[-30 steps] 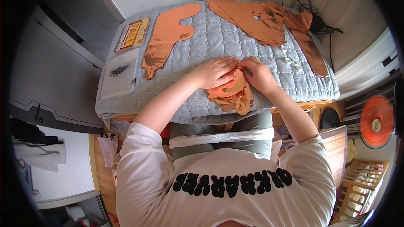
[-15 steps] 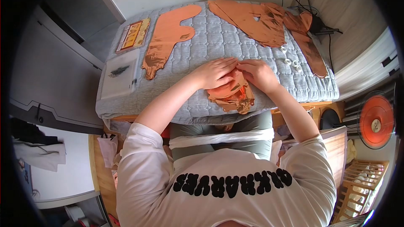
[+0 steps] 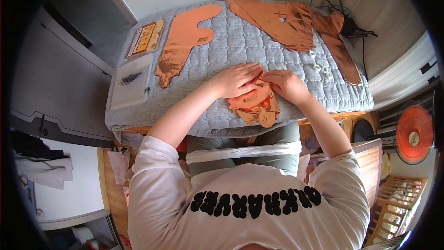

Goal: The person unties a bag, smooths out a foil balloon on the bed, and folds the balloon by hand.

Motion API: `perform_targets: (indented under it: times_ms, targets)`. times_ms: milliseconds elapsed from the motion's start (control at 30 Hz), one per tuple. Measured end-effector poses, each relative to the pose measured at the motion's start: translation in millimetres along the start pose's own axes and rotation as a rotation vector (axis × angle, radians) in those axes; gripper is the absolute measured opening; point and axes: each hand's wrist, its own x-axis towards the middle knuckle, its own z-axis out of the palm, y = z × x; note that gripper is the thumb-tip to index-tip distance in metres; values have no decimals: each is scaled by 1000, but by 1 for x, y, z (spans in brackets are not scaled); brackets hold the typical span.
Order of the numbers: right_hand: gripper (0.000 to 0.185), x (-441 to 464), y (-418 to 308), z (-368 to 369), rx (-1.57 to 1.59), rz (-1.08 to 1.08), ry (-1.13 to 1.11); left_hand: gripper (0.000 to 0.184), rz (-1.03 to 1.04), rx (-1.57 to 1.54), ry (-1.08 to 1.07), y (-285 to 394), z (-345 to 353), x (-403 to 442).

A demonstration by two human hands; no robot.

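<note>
A crumpled, folded copper-coloured foil balloon (image 3: 254, 103) lies near the front edge of the mattress. My left hand (image 3: 237, 80) rests on its upper left part, fingers stretched out and lying flat over the foil. At the balloon's upper right edge, my right hand (image 3: 287, 85) pinches the foil between thumb and fingers. The two hands' fingertips are close together, and they hide part of the balloon. Its lower end is loose, with wrinkled flaps and a rounded tab.
A flat foil balloon (image 3: 185, 37) lies on the grey quilted mattress (image 3: 231, 37) at left, another foil balloon (image 3: 277, 23) at the back. Small white rolls (image 3: 317, 68) sit at right. A flat package (image 3: 145, 38) and a clear plastic sheet (image 3: 131, 83) lie far left. A red fan (image 3: 413, 132) stands right.
My right hand has shifted slightly right and down, and its fingertips are a little farther from my left hand. The balloon's lower flaps have changed shape. My left hand has hardly moved.
</note>
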Motion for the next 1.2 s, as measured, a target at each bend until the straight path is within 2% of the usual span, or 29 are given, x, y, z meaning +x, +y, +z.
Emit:
perform_targets:
  times_ms: [200,633,933,1033,1100,1200]
  targets:
    - [31,-2,-7,5,106,116,54,58,-12,-15,1,1,0,1]
    - [26,-4,0,8,111,126,36,60,-7,-9,-16,-1,1,0]
    - [20,10,-9,7,192,77,129,60,-2,-29,7,0,-1,0]
    - [20,8,-8,8,266,110,84,60,4,-40,2,0,-1,0]
    - [24,7,-6,13,426,287,82,61,7,-35,0,0,-2,-1]
    - [26,7,-9,11,335,301,104,62,11,-23,-7,-1,-1,0]
